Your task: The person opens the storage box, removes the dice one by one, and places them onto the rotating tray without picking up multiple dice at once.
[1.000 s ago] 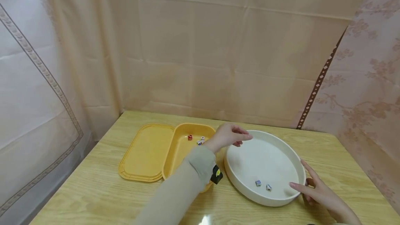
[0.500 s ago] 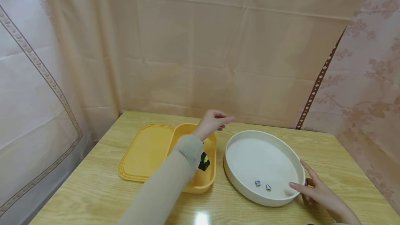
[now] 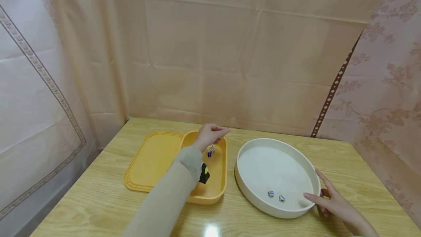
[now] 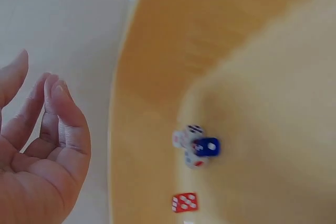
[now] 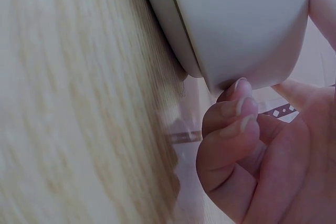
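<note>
My left hand [image 3: 209,135] hovers over the far end of a yellow box [image 3: 210,197]. Its fingers are loosely bent with nothing between them in the left wrist view. Inside the box, white dice [image 4: 195,130] cluster with a blue die [image 4: 209,147]; a red die [image 4: 185,202] lies beside them, hidden in the head view. My right hand [image 3: 335,201] grips the rim of a round white tray [image 3: 241,180], thumb over the inside and fingers outside. Two white dice, one left [image 3: 271,194] and one right [image 3: 282,198], lie near the tray's front edge.
The box's yellow lid [image 3: 154,162] lies flat to its left, partly behind the left sleeve [image 3: 164,196]. Everything stands on a wooden table [image 3: 95,196]. A beige curtain [image 3: 204,54] hangs close behind its far edge.
My left hand has moved left from over the white tray, past its far side, to above the yellow box. The right hand and the tray have stayed put.
</note>
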A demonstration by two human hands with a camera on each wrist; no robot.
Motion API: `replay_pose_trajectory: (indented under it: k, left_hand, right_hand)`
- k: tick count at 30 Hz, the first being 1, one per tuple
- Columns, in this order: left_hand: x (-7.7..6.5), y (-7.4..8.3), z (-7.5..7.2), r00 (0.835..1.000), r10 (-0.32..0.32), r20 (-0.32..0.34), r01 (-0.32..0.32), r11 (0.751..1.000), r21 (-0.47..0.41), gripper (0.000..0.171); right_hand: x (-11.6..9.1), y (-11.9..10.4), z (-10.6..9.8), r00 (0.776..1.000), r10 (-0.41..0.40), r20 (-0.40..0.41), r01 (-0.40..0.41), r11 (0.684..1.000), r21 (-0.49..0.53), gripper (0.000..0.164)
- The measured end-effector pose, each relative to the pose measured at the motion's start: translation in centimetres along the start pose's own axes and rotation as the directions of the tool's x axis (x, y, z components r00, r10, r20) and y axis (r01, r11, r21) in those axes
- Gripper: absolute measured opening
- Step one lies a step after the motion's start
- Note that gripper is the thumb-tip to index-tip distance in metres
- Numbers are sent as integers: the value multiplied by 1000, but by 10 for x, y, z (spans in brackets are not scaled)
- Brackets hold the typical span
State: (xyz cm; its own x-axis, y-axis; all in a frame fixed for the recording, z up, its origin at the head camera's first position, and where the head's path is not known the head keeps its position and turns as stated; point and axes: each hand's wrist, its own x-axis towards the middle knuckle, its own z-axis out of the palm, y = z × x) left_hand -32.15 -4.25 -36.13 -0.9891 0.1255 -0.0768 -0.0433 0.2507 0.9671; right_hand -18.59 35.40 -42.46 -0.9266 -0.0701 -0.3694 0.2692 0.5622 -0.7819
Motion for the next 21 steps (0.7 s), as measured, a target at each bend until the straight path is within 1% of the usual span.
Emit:
replay_pose_trajectory:
  k: [7, 10, 14, 17, 21]
  left_hand:
    - [0, -15, -3, 999, -41, -2, 41, 999, -2, 31]
    - [1, -21, -4, 999, -47, -9, 47, 999, -9, 30]
    - [-1, -29, -6, 997, -72, -13, 72, 997, -13, 30]
    - [-2, -35, -7, 996, -92, -14, 93, 996, 15, 30]
    - [0, -46, -10, 994, -104, -31, 107, 990, 91, 27]
  right_hand:
    - [-1, -2, 0, 1000, 3, 6, -3, 1000, 1, 105]
    - [0, -1, 0, 1000, -1, 8, 1, 1000, -3, 104]
    - [0, -1, -1, 1000, -4, 9, 4, 1000, -9, 103]
    - [0, -1, -1, 1000, -1, 8, 1, 1000, -13, 103]
    - [-1, -1, 0, 1000, 2, 7, -2, 1000, -13, 103]
